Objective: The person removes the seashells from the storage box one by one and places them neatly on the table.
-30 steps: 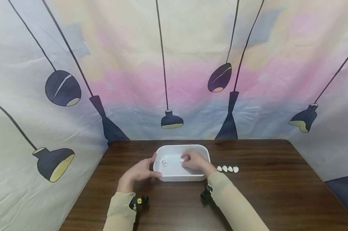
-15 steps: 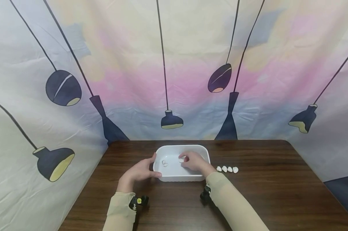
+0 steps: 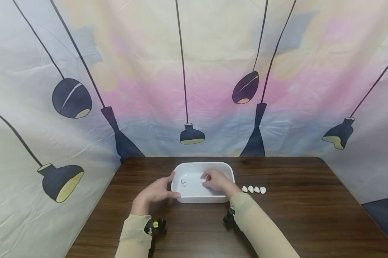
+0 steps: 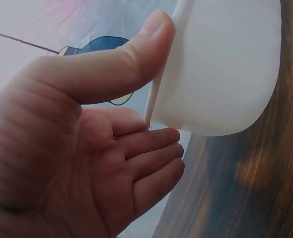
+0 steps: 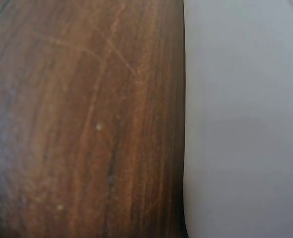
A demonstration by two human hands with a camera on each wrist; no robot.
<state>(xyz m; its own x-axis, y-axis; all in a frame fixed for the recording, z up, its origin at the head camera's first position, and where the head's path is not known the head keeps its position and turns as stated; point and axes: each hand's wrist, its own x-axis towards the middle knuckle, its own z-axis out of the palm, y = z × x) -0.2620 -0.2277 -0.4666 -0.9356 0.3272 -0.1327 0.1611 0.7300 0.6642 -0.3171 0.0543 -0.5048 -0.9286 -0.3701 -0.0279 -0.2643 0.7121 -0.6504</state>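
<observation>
Right hand (image 3: 215,180), the nearer, pinches a white piece (image 3: 202,180) inside the tray (image 3: 203,200), long side parallel to the far edge of the tabletop (image 3: 194,233); left hand (image 3: 156,190), fingers extended, braces it!

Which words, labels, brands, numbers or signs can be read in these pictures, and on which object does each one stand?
None: no readable text shows on the white tray, the four white pieces or the wooden table.
Too small to read: any mark on the yellow patch of the black left-wrist device.
</observation>
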